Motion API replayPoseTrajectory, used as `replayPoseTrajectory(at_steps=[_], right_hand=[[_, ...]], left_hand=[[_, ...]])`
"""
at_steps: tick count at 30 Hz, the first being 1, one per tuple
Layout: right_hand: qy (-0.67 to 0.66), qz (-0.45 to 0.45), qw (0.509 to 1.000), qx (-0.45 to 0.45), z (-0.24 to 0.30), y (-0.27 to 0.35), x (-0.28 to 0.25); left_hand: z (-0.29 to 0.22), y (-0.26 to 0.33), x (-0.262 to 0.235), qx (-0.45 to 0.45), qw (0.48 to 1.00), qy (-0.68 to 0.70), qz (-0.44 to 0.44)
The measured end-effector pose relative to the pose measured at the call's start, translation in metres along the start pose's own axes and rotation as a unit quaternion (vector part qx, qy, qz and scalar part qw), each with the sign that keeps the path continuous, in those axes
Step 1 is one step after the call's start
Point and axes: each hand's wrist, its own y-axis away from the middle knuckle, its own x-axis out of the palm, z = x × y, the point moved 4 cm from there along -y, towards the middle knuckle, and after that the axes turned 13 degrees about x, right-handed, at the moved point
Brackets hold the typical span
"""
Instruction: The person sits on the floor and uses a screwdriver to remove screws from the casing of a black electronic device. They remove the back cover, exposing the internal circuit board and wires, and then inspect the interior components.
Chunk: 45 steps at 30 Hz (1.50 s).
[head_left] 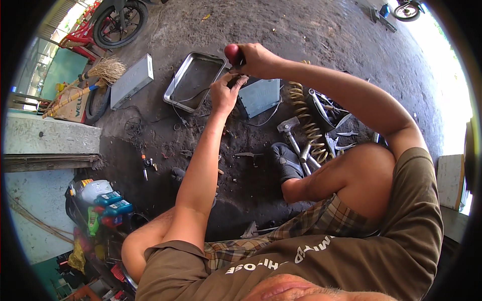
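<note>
I judge the work mid-way: my right hand [258, 59] is clamped on a red-handled screwdriver [232, 54], my left hand [224, 93] pinches its hidden tip, grey box [258, 97] beneath.

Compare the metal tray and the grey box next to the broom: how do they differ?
The metal tray is an open, shallow pan with a raised rim and rounded corners; the grey box is a closed block with sharp edges. The tray is shiny and shows a dark inside; the box is matte and plain. A black cable crosses the tray; nothing lies on the box. Both are rectangular and rest on the dark, dirty floor.
</note>
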Motion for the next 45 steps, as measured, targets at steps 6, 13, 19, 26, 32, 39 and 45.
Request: replayPoseTrajectory(at_steps=[6, 13, 19, 26, 32, 39, 45], right_hand=[[-0.024, 0.007, 1.0, -0.015, 0.004, 0.003, 0.005], [-0.051, -0.001, 0.999, -0.017, -0.007, 0.002, 0.01], [-0.025, -0.008, 0.999, 0.02, -0.004, 0.007, 0.009], [-0.04, -0.015, 0.999, -0.003, -0.005, 0.003, 0.004], [-0.042, -0.045, 0.998, -0.02, -0.002, 0.002, 0.005], [-0.069, -0.037, 0.996, -0.047, -0.002, 0.001, 0.008], [-0.069, -0.021, 0.997, 0.0, -0.003, 0.005, 0.005]], left_hand=[[0.008, -0.002, -0.004, -0.022, 0.999, 0.047, -0.007], [0.002, -0.002, 0.001, 0.027, 0.999, -0.039, -0.008], [0.001, -0.003, -0.001, -0.016, 0.998, 0.06, -0.012], [-0.005, -0.01, -0.002, 0.023, 1.0, -0.009, 0.005], [-0.009, -0.009, -0.001, 0.008, 1.0, -0.028, -0.012], [-0.005, -0.008, -0.004, 0.003, 1.0, 0.0, -0.016], [-0.007, -0.006, -0.002, 0.034, 0.999, 0.0, -0.001]])
